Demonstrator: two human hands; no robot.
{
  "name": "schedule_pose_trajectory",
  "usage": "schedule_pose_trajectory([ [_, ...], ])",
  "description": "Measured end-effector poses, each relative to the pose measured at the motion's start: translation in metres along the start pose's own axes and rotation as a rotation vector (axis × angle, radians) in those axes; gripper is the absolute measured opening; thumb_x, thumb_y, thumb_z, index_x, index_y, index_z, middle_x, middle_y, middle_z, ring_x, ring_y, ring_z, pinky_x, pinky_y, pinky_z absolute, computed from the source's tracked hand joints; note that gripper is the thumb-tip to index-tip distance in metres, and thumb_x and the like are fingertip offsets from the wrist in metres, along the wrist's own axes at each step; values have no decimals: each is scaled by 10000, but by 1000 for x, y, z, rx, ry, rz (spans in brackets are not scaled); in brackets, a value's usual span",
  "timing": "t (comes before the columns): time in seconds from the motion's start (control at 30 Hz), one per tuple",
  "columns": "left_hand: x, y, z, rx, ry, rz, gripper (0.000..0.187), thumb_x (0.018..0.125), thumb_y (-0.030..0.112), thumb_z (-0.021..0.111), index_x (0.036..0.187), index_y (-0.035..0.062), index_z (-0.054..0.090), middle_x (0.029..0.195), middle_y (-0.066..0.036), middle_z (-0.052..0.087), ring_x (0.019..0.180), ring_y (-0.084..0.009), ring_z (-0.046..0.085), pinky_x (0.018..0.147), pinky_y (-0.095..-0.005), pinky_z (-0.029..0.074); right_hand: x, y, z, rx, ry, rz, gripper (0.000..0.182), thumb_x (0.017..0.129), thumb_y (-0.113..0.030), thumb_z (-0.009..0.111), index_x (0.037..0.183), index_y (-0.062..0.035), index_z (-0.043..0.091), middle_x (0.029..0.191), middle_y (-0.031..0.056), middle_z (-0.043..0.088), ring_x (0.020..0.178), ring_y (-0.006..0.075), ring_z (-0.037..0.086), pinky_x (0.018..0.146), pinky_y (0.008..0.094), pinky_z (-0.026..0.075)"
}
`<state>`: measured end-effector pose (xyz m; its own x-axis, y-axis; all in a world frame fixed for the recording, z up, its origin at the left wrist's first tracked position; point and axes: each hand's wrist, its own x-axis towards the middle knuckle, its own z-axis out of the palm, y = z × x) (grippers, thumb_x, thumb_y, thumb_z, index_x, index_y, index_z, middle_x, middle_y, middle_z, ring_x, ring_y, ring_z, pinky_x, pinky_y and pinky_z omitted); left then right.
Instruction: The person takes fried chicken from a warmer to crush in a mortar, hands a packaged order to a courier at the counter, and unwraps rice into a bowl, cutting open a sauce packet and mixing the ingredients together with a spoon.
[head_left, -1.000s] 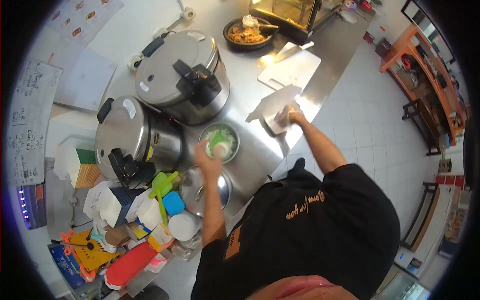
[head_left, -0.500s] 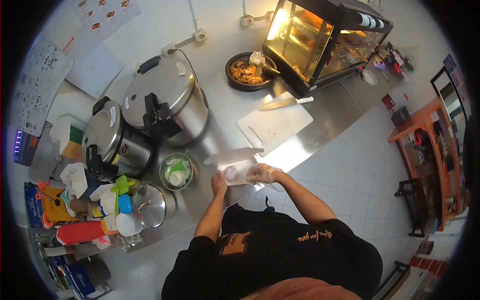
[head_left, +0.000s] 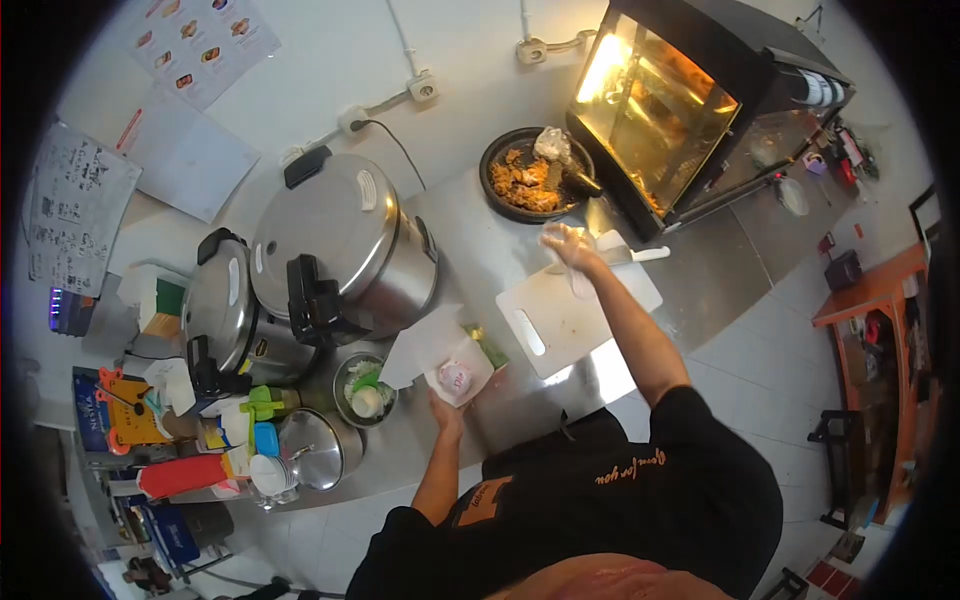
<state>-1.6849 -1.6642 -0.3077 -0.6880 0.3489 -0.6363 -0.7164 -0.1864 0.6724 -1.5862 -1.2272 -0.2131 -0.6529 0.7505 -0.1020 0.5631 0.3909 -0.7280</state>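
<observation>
Head view, below centre: grips open takeout box (head_left: 480, 381) with left hand (head_left: 446, 414), fingers on near wall. Upper centre: holds right hand (head_left: 568, 245) near mortar (head_left: 486, 183), fingers half-curled; cannot tell any grasp. Might tip box through slack left grip; might nudge knife (head_left: 617, 256) through low forearm pass. Versus earlier: right hand off box.

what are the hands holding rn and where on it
The left hand holds the open box by its near left corner. Whether the right hand, blurred, holds anything cannot be told.
</observation>
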Motion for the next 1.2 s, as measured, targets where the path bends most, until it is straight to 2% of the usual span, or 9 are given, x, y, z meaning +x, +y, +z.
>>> schedule_pose_trajectory([
  [0.27,-4,-13,115,-73,177,40,519,977,561,332,1252,180,551,1048,-51,653,762,-242,635,594,-359,511,159,-53,-6,-381,-138,165,673,862,-614,569,1427,-260,471,1434,131,499,1251,320,538,1031,485,431],
  [0.53,18,-77,183,-104,355,57,740,925,753,219,1396,217,416,1186,-89,600,815,-262,600,654,-405,504,178,-33,10,-366,-13,241,545,783,-295,715,1295,-161,581,1363,178,530,1205,414,554,955,510,494],
  [0.67,26,-80,232,-43,387,104,615,977,650,273,1389,203,363,1187,-107,589,812,-269,644,561,-363,541,204,4,0,-181,-126,103,498,751,-194,674,1236,-112,596,996,177,710,958,335,693,868,428,543],
  [0.73,30,-88,244,10,389,186,605,985,631,290,1385,182,356,1190,-112,579,804,-265,643,534,-354,537,208,25,0,435,-304,192,184,740,-174,666,887,-67,638,743,111,647,690,283,641,661,386,525],
  [0.8,12,-84,273,27,419,296,624,993,616,303,1382,129,341,1237,-153,539,896,-268,642,548,-370,551,169,6,-46,976,-551,194,136,750,-147,663,854,-83,605,688,27,563,606,192,564,569,347,481],
  [0.87,-3,-86,294,44,485,365,623,1006,593,295,1379,95,333,1274,-175,510,953,-274,634,563,-381,559,116,-5,-66,534,-405,-545,189,737,-167,696,897,-104,617,734,2,582,650,147,566,594,318,484],
  [1.0,-3,-151,257,214,513,628,610,1025,538,308,1412,66,282,1343,-204,458,1004,-289,616,554,-362,559,-10,-32,-87,597,-812,89,294,704,-216,742,947,-104,618,753,3,607,672,144,578,619,331,511],
  [1.07,-13,-196,224,408,531,754,613,1030,522,309,1426,57,260,1360,-207,448,968,-302,622,536,-349,553,-49,-12,-65,0,-605,-284,352,775,-270,680,1028,-30,640,865,144,694,751,309,675,706,415,543],
  [1.2,-125,-200,252,102,260,342,608,1022,546,284,1442,107,248,1345,-199,471,867,-319,645,506,-330,539,-138,26,-88,-105,-423,-194,413,832,-336,681,1108,-32,636,1057,210,688,1005,356,660,896,437,501],
])
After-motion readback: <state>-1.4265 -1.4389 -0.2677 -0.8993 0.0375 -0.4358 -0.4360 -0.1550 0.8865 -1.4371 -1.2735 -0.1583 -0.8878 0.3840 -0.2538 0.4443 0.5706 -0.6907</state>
